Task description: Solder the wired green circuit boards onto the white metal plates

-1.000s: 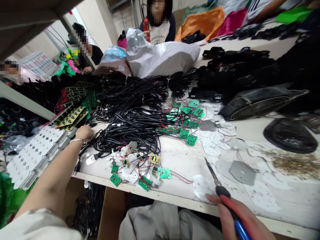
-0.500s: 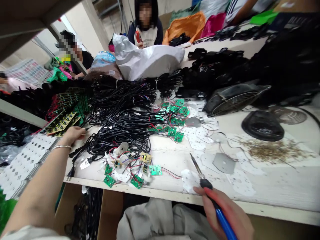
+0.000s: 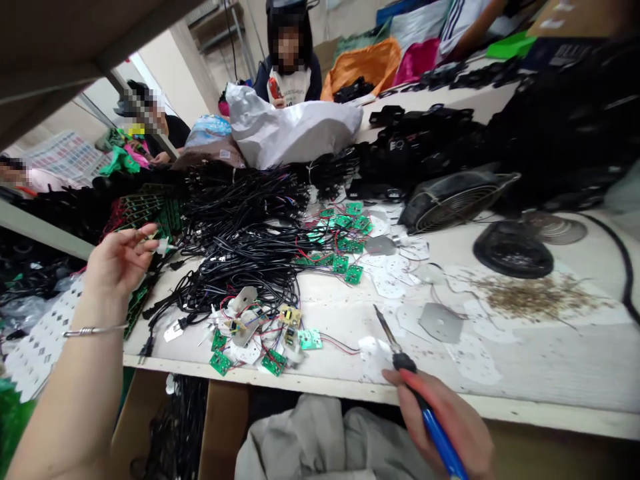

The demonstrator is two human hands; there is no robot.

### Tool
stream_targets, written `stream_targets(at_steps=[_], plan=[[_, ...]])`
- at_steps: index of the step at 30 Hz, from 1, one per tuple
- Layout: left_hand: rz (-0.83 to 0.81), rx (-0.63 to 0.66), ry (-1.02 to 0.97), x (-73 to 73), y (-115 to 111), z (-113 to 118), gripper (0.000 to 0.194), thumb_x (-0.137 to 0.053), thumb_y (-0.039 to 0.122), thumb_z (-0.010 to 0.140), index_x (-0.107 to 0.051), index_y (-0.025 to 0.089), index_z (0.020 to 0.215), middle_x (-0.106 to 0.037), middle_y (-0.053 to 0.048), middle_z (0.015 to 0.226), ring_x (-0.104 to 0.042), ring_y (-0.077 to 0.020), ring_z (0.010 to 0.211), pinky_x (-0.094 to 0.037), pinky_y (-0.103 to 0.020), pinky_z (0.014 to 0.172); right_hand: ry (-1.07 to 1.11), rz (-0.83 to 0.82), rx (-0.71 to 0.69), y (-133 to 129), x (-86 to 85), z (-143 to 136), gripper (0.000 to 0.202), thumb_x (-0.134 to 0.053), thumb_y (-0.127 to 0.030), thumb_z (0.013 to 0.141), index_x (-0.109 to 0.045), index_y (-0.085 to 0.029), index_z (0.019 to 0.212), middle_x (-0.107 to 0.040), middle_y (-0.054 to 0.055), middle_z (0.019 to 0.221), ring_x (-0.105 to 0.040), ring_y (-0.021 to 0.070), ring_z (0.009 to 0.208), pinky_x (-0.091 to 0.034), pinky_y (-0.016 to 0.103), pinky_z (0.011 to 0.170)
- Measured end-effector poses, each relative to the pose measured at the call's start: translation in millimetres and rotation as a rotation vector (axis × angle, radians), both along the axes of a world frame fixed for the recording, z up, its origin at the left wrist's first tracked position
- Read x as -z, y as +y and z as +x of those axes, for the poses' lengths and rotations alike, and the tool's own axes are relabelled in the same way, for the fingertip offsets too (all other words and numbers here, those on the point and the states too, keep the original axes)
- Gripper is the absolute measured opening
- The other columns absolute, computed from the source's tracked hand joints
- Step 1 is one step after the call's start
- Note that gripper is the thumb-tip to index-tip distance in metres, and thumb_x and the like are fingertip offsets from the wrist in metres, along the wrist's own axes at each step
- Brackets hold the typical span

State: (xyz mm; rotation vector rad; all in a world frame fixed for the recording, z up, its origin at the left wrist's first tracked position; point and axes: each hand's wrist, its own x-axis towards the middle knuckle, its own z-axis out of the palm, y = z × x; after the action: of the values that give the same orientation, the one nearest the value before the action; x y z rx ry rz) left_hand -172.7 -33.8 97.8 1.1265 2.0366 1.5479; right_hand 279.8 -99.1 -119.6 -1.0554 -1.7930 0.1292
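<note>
My right hand (image 3: 443,417) grips a soldering iron (image 3: 435,427) by its blue handle, its metal tip pointing up and away over the table. At the left, my left hand (image 3: 123,257) is raised with its fingers curled. A small white part with a thin tip (image 3: 164,247) shows at its fingertips, apparently pinched. Beside it lie black cables (image 3: 240,247) in a heap. Nearer the front edge is a cluster of green circuit boards (image 3: 273,362), white pieces and thin wires. More green boards (image 3: 354,275) with red wires lie at the cable ends.
A black dish (image 3: 513,250) and a pile of brownish bits (image 3: 530,300) lie at the right, near a wire-guarded fan (image 3: 453,203). Grey and white flat plates (image 3: 440,323) are scattered in front. Stacked boards (image 3: 150,207) stand at the left. Other people sit beyond the white bag (image 3: 295,130).
My left hand has lifted from beside the cables and moved left and up, with the small white part now showing at its fingertips. The right hand keeps its hold on the soldering iron.
</note>
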Motion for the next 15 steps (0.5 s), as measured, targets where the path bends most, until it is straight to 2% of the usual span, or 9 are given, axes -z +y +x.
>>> stream_targets(at_steps=[2,4,6,8,12,15], plan=[[0.045,0.102,-0.138,-3.9,2.1,42.8,0.017,-0.065,0.039,0.063,-0.055,0.026,0.060,-0.071,0.001,0.076,-0.068,-0.0153,0.074,-0.052,-0.025,0.050,-0.025,0.080,-0.050,0.7,-3.4,-0.8,0.012,-0.056,-0.017,0.089,-0.062,-0.020,0.099,-0.075,0.001,0.077,-0.072,0.0150,0.065,-0.060,0.022,0.063],[0.080,0.165,-0.215,4.1,3.4,87.5,0.015,-0.067,0.034,0.063,-0.057,0.023,0.061,-0.066,0.003,0.066,-0.065,-0.0123,0.062,-0.057,-0.025,0.056,-0.016,0.106,-0.062,0.7,-6.2,-1.9,0.017,-0.057,-0.013,0.088,-0.061,-0.019,0.102,-0.075,0.003,0.077,-0.072,0.0163,0.066,-0.061,0.024,0.063],[0.052,0.278,-0.218,22.7,1.9,129.4,0.016,-0.068,0.035,0.067,-0.062,0.021,0.067,-0.067,0.002,0.066,-0.067,-0.0132,0.060,-0.060,-0.028,0.062,0.028,0.104,-0.050,0.0,-7.7,-3.4,0.021,-0.058,-0.010,0.086,-0.061,-0.019,0.105,-0.074,0.004,0.077,-0.072,0.0172,0.068,-0.061,0.025,0.064],[0.017,0.432,-0.159,48.2,-2.1,164.5,0.018,-0.068,0.038,0.072,-0.067,0.021,0.077,-0.071,-0.001,0.074,-0.070,-0.0169,0.066,-0.062,-0.032,0.068,0.085,0.129,-0.029,-1.0,-8.4,-5.3,0.024,-0.058,-0.009,0.085,-0.061,-0.018,0.107,-0.074,0.004,0.076,-0.072,0.0177,0.068,-0.061,0.027,0.063],[0.067,0.683,0.113,99.8,-9.6,207.9,0.023,-0.062,0.036,0.084,-0.069,0.021,0.100,-0.074,-0.004,0.083,-0.072,-0.0172,0.068,-0.062,-0.031,0.065,0.137,0.148,-0.014,-2.5,-11.3,-8.4,0.027,-0.058,-0.005,0.084,-0.060,-0.017,0.108,-0.073,0.005,0.074,-0.071,0.0175,0.066,-0.061,0.027,0.061],[0.108,0.754,0.362,122.6,-10.3,221.7,0.017,-0.058,0.030,0.087,-0.071,0.025,0.096,-0.073,-0.003,0.076,-0.068,-0.0142,0.060,-0.059,-0.027,0.060,0.148,0.114,-0.002,-2.7,-13.3,-10.2,0.026,-0.058,-0.004,0.083,-0.059,-0.016,0.106,-0.071,0.007,0.076,-0.070,0.0175,0.066,-0.060,0.027,0.061]])
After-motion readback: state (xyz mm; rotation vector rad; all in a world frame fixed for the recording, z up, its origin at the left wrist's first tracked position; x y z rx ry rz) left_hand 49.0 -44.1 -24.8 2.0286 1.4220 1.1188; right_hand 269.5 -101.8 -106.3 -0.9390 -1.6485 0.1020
